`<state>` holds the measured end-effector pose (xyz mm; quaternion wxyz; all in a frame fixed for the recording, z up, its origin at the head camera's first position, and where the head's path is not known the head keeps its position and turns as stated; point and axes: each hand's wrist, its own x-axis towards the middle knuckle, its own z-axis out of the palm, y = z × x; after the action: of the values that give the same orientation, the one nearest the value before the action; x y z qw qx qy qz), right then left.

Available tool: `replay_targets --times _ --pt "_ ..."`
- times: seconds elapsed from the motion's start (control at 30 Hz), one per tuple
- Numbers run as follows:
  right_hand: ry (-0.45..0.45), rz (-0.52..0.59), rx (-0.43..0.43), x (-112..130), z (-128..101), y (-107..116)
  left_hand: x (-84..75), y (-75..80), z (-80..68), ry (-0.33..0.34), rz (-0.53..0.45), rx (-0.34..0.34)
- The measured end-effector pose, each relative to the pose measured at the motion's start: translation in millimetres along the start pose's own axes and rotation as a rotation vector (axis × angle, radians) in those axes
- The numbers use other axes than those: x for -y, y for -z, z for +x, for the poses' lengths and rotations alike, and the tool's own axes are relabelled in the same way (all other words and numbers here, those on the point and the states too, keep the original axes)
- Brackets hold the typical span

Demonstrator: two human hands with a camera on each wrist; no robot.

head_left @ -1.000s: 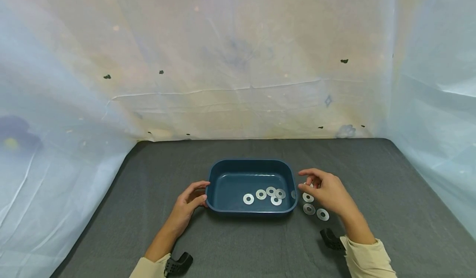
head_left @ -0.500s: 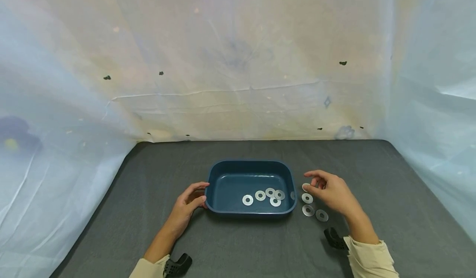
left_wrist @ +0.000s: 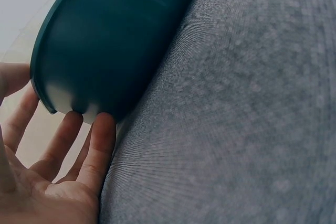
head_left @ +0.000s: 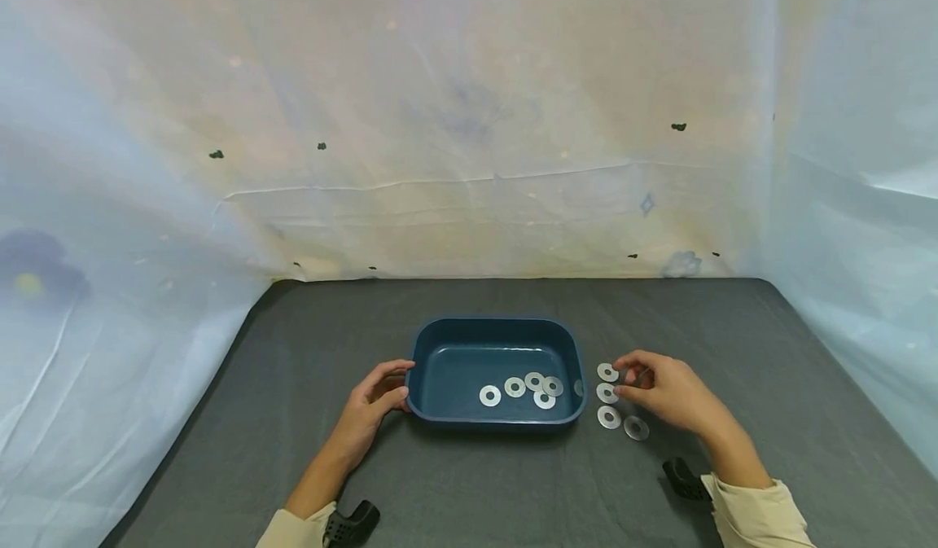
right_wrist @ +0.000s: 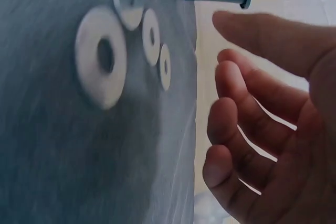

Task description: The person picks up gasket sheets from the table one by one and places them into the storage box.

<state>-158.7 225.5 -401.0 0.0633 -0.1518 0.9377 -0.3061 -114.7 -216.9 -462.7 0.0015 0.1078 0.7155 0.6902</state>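
- Nine flat metal washers (head_left: 602,417) in all
- Five of the washers (head_left: 483,396) inside the tray (head_left: 458,369)
- Four of the washers on the desk (head_left: 469,483), outside the tray
- One dark blue tray, rectangular with rounded corners
- Two bare hands: one left hand (head_left: 372,405), one right hand (head_left: 672,389)
- Two beige sleeves (head_left: 758,517)
- Two black wrist cameras (head_left: 353,523)
- One desk, under one grey cloth
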Motion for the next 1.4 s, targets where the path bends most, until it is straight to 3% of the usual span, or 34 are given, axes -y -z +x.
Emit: replay_targets --times 0.5,0.67,1.03,1.4 --pt "0.151 -0.049 0.182 -20 -18 5 -0.2 0.6 -0.5 0.000 0.013 -0.003" --pt "0.192 -0.101 0.196 -25 -18 5 0.2 0.5 -0.6 0.004 0.012 -0.007" --pt "0.140 -0.135 0.180 -25 -17 2 -0.1 0.2 0.9 0.005 0.014 -0.007" --pt "0.109 -0.094 0.185 -25 -18 1 1.4 1.1 1.4 -0.026 -0.012 0.023"
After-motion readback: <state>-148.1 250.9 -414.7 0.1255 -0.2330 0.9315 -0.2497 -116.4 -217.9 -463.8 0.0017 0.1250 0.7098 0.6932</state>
